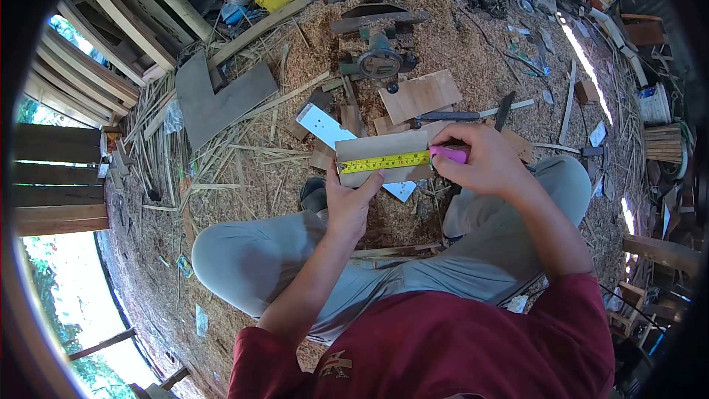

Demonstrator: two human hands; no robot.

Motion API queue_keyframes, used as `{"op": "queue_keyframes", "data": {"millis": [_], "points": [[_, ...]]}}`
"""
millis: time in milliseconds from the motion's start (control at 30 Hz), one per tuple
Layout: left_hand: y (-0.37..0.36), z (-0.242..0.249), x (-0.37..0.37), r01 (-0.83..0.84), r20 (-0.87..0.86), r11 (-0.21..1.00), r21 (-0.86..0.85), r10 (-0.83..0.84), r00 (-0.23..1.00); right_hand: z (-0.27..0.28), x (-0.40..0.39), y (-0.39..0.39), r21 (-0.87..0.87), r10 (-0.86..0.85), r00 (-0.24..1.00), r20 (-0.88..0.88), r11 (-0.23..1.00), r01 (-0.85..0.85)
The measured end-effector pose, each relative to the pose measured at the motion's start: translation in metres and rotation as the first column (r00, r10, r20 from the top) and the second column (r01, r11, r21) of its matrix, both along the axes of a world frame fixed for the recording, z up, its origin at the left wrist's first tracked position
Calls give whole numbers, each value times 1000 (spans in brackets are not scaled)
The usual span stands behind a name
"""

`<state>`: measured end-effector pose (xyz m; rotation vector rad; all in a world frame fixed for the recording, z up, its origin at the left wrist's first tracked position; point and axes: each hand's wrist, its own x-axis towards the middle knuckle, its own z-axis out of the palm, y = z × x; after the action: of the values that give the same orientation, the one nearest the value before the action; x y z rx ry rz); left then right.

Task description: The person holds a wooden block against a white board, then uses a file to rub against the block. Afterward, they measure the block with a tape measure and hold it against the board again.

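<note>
A yellow tape measure blade (pixel 384 162) lies stretched along a flat, pale wooden board (pixel 380 145). My left hand (pixel 349 203) grips the board near its left end, the thumb pressed on its lower edge beside the blade. At the right end, my right hand (pixel 476 159) is closed around the pink body of the tape measure (pixel 450 154), against the board. A white strip with small holes (pixel 323 123) passes under the board, its lower end (pixel 399 190) showing below. The blade's hooked end is partly hidden by my left fingers.
Ahead stands a metal machine with a handwheel (pixel 379 64), amid wood shavings. Loose wooden blocks (pixel 421 96), a dark-handled tool (pixel 448 115) and a grey angled sheet (pixel 221 96) lie around. Long timbers (pixel 125 11) lean at the upper left.
</note>
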<state>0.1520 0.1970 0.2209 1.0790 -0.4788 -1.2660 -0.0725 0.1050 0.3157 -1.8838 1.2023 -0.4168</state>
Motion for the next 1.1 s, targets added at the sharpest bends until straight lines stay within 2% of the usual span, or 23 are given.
{"op": "queue_keyframes", "data": {"millis": [267,367,633,733,833,933,1100], "points": [[1,-4,1,4,17,1000,20,-4,1000,6,1,0,20,22,998,-56,1000,-21],[1,-6,1,5,9,999,38,-5,1000,0,1,1,-25,-16,1000,17,1000,16],[0,1,5,54,21,998,29,-55,998,-5,0,2,12,-37,999,34,999,37],[-1,2,6,65,-45,995,72,-62,997,-6,0,1,20,-43,998,37,999,42],[0,3,7,144,-78,979,141,-134,988,-7,-1,1,23,-40,999,33,999,39],[0,-7,9,139,-174,978,157,-111,978,-9,0,2,24,-49,998,45,999,48],[1,-7,6,96,-158,989,116,-77,984,-7,-2,1,21,-38,998,43,999,37]]}}
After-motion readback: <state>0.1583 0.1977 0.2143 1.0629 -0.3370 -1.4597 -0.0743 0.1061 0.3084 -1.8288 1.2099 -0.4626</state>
